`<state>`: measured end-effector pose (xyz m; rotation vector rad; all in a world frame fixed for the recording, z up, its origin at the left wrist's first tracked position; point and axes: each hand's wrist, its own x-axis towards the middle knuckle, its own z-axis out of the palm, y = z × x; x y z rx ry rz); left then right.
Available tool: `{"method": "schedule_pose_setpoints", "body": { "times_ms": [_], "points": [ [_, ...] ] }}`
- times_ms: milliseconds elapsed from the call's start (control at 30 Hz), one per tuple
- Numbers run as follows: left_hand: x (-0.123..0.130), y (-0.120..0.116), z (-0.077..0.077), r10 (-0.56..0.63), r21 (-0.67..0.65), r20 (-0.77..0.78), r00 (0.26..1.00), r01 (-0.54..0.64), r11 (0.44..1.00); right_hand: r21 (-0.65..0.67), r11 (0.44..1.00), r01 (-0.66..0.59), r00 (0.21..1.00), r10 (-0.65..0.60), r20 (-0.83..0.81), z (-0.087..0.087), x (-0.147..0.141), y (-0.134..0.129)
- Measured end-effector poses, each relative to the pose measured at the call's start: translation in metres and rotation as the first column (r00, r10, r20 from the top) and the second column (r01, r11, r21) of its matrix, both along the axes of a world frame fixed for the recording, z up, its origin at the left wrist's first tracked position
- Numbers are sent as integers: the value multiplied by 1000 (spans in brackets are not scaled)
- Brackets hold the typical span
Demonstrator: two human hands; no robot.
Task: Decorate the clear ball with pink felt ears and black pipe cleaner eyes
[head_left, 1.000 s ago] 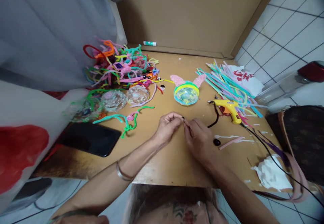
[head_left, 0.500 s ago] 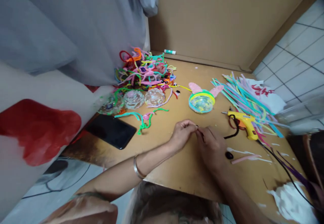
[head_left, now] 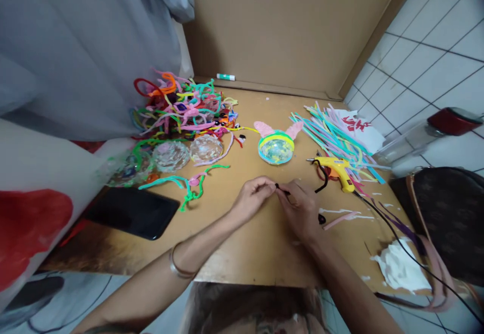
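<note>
My left hand (head_left: 258, 193) and my right hand (head_left: 301, 207) meet fingertip to fingertip over the table. Both pinch a small black piece (head_left: 277, 186), thin like a bit of pipe cleaner; most of it is hidden by the fingers. Just beyond them sits a clear round shell (head_left: 277, 151) with yellow, green and blue bands and two pink fuzzy ears (head_left: 293, 130). To the right lies a yellow glue gun (head_left: 338, 169), with a curved black pipe cleaner (head_left: 323, 179) by its nozzle. A shiny black oval piece (head_left: 321, 218) rests beside my right hand.
A tangled heap of coloured pipe cleaners (head_left: 185, 107) and clear domes (head_left: 171, 156) lies left, above a black phone (head_left: 151, 213). Straight pipe cleaners (head_left: 336, 135) lie right. The glue gun's cord (head_left: 393, 233) runs past a crumpled white tissue (head_left: 403, 266) and brown bag (head_left: 446, 213).
The view has swung to the right, showing more of the bag and a red-capped bottle. My hands remain together, with slightly more of the black piece showing between the fingers.
</note>
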<state>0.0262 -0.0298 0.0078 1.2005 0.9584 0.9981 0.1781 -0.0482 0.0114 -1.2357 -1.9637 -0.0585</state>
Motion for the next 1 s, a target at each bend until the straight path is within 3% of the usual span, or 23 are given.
{"method": "schedule_pose_setpoints", "body": {
  "times_ms": [167,400,500,733,1000],
  "points": [
    [-3,5,0,-78,-153,146,986,100,983,23,1000,-7,1000,7,16,5,2,0],
    [-5,8,2,-82,-201,115,990,104,974,12,999,-31,993,29,111,9,4,0],
    [-4,8,1,-46,-227,112,993,70,971,-29,999,-44,996,47,82,10,5,0],
    [1,6,1,82,-302,320,944,19,953,-51,996,-69,996,66,-52,7,1,-2],
    [9,-1,2,179,-406,385,905,-8,914,76,997,16,992,-25,120,1,-5,-5]
  ]
}}
